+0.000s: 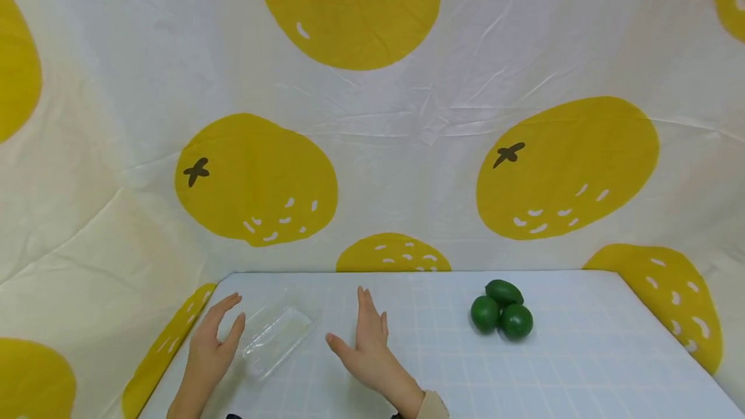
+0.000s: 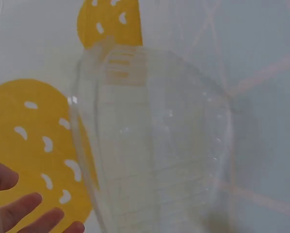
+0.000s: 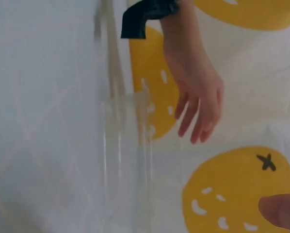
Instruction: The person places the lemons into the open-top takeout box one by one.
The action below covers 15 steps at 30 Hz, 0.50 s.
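Note:
A clear plastic container point(image 1: 278, 340) rests on the table between the two hands, and its see-through walls fill much of the left wrist view point(image 2: 159, 141). To its left, my left hand point(image 1: 212, 344) is raised with thumb and fingers spread, holding nothing. On the other side my right hand point(image 1: 369, 348) hovers palm inward, fingers extended and thumb apart, also holding nothing. The right wrist view shows the left hand point(image 3: 198, 92) beyond the container point(image 3: 128, 155), with a gap between them. Only the right thumb point(image 3: 281, 211) appears there.
Three dark green fruits, one pointed point(image 1: 504, 292) and two rounder point(image 1: 485, 314), lie touching each other on the right of the table. A pale checked cloth point(image 1: 442, 380) covers the tabletop. Behind and beside it hangs a white curtain point(image 1: 401, 173) printed with yellow fruit.

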Motion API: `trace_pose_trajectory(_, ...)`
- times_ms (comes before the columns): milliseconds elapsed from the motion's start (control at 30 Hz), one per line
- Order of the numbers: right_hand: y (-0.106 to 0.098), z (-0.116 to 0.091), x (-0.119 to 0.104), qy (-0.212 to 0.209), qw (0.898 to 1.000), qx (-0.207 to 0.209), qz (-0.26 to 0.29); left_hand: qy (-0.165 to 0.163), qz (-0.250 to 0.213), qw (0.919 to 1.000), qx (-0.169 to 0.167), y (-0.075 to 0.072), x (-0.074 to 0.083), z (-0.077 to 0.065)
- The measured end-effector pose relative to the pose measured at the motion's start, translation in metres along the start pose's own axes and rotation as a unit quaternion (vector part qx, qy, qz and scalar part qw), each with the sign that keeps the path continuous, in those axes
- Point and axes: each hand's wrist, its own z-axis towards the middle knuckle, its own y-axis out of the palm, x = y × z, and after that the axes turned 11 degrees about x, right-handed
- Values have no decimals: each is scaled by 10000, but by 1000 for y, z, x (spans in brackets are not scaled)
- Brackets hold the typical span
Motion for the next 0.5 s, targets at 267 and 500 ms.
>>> trace_pose_trajectory(267, 54, -9, -7, 1143, 9829, -239, 1423, -2140, -904, 9718, -402, 3, -24, -11)
trace_pose_trajectory(500, 104, -19, -6, 2486, 9224, 181, 2952, -3664, -2867, 8775, -1162, 0, -36, -22)
